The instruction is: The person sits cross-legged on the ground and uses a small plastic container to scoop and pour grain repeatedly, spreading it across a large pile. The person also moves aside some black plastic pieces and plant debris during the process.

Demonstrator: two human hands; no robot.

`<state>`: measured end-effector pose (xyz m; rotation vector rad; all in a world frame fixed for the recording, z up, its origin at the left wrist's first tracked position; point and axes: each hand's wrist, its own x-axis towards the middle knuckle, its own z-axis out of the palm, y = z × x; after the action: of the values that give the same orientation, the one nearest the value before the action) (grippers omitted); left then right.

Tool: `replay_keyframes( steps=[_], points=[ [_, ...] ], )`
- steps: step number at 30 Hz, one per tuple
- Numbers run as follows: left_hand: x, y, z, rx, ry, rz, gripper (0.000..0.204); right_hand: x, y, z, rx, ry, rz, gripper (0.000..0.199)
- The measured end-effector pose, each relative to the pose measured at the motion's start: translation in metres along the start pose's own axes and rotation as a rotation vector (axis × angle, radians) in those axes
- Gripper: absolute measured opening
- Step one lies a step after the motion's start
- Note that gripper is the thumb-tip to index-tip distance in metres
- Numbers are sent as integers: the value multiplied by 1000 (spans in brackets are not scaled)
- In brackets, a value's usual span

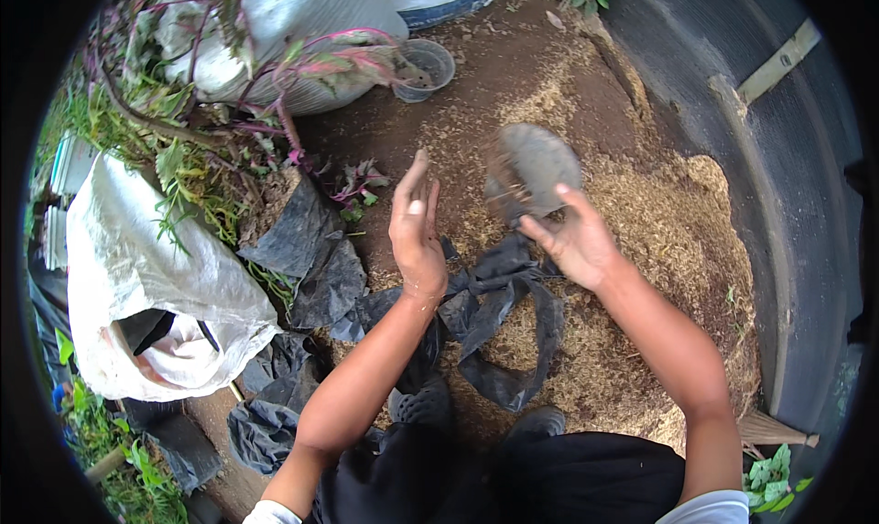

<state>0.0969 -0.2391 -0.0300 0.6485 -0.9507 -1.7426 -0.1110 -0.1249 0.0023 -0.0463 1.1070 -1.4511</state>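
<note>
My right hand (579, 245) grips a greyish clear plastic tub (548, 162) by its rim, thumb and fingers pinched on the near side. The tub is tipped with its mouth toward the left, and brown bits blur at that opening. Left of it, my left hand (418, 240) is raised with fingers stretched out and holds nothing. A gap separates it from the tub. Below both hands lie crumpled black plastic strips (513, 318) on tan husk-like material (655, 222) spread over the soil.
A white woven sack (165, 258) lies at the left, its mouth open. Black plastic sheeting (316, 267) lies beside it. Farther off are a small clear tub (426, 70), full sacks (302, 20) and purple-stemmed plants (197, 135). A dark curved wall (778, 185) bounds the right.
</note>
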Motion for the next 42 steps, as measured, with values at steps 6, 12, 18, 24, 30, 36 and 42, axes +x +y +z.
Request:
replay_keyframes(
  steps=[6, 12, 18, 24, 30, 36, 42],
  points=[
    [-4, -30, 0, 594, -172, -105, 49, -82, -63, -69, -98, 365, -441, 111],
    [-4, -52, 6, 604, -277, -135, 48, -218, -107, -151, -785, 950, -786, 96],
    [28, -67, 14, 668, -256, -116, 45, -291, -108, -182, -2000, 1358, -913, 104],
    [93, -82, -45, 1176, -59, 92, 60, -192, -145, -153, -1739, 1242, -1257, 96],
    [137, -95, -96, 1585, -91, 50, 77, 22, -165, -87, -1588, 1052, -1196, 109],
    [150, -109, -97, 1520, -157, 92, 76, 213, -93, -50, -1115, 890, -699, 110],
    [167, -110, -96, 1482, -233, 42, 74, 277, -43, -17, -1222, 553, -870, 110]
  ],
)
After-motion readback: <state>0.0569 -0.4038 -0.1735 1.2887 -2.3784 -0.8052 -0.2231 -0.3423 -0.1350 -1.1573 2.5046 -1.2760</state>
